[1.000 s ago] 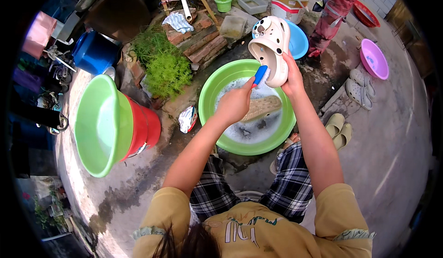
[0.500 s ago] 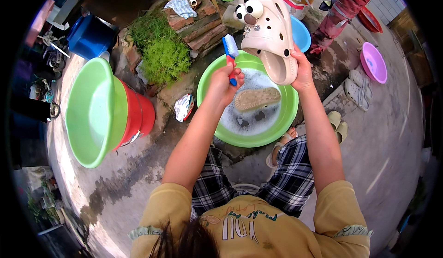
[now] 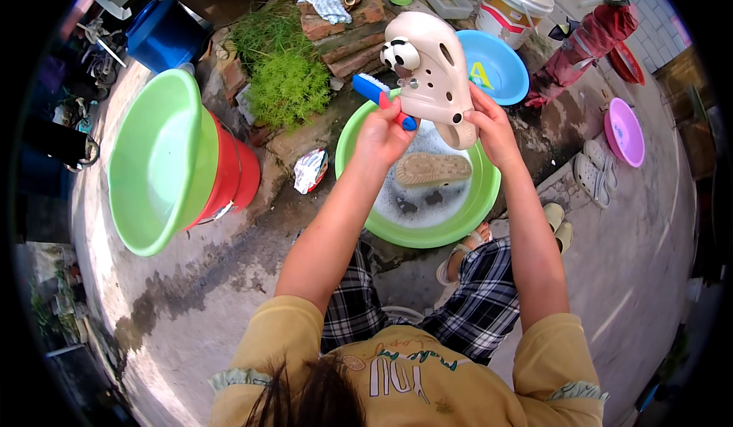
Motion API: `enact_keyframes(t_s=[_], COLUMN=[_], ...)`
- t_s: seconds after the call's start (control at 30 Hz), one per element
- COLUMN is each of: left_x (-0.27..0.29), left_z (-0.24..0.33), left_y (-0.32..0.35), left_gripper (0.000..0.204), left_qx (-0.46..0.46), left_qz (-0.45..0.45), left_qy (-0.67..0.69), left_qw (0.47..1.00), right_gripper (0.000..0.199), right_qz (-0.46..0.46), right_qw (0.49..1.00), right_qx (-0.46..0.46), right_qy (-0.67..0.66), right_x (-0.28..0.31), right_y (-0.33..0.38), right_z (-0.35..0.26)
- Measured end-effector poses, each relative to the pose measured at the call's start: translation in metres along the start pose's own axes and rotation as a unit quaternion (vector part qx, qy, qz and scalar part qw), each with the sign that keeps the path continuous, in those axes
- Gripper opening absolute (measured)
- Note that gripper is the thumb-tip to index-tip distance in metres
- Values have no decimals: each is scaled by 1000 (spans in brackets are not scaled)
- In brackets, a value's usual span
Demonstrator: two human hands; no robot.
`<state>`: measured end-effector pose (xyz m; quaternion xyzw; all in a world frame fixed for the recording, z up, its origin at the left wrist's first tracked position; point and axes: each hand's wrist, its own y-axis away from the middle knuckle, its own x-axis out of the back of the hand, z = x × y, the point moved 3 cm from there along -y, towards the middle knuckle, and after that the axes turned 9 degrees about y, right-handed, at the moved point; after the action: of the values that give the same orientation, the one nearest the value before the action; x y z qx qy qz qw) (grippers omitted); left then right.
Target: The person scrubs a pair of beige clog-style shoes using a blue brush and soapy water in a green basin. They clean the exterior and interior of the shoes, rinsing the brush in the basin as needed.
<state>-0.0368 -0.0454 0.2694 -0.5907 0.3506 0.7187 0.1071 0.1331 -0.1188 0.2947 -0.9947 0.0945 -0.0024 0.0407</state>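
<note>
we hold a red-and-blue brush (image 3: 371,87) in our left hand (image 3: 384,134) and a pale shoe (image 3: 439,72) in our right hand (image 3: 494,131); our yellow shirt (image 3: 450,396) has writing.

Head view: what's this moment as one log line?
left hand: holds blue-red plastic brush | right hand: holds goggle-eyed beige plastic clog | below: round green plastic basin, white suds, beige patterned shoe sole
</note>
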Motion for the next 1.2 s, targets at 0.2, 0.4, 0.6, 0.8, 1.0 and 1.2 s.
enact_keyframes(t_s=[0.2, 0.4, 0.6, 0.8, 1.0, 1.2], left_x=[-1, -7, -10, -6, 2, 2], left_z=[0, -10, -12, -10, -6, -2], left_y=[-1, 6, 9, 7, 2, 5], left_gripper=[21, 23, 22, 21, 22, 23], left_qx=[-64, -71, -51, -41, -17, -18], left_qz=[-54, -96, -125, -122, -106, -107], left_qy=[-116, -157, -158, -153, -124, -124], left_qw=[990, 980, 978, 980, 986, 986], right_gripper=[87, 105, 94, 89, 85, 86], right_qz=[27, 119, 164, 175, 169, 169], right_qw=[982, 938, 930, 921, 905, 902], right_qx=[-16, 99, 88, 115, 154, 155], right_qy=[188, 309, 317, 328, 360, 365], right_x=[-11, -27, -23, -26, -30, -36], right_y=[1, 5, 9, 10, 11, 11], right_z=[9, -10, -13, -18, -23, -24])
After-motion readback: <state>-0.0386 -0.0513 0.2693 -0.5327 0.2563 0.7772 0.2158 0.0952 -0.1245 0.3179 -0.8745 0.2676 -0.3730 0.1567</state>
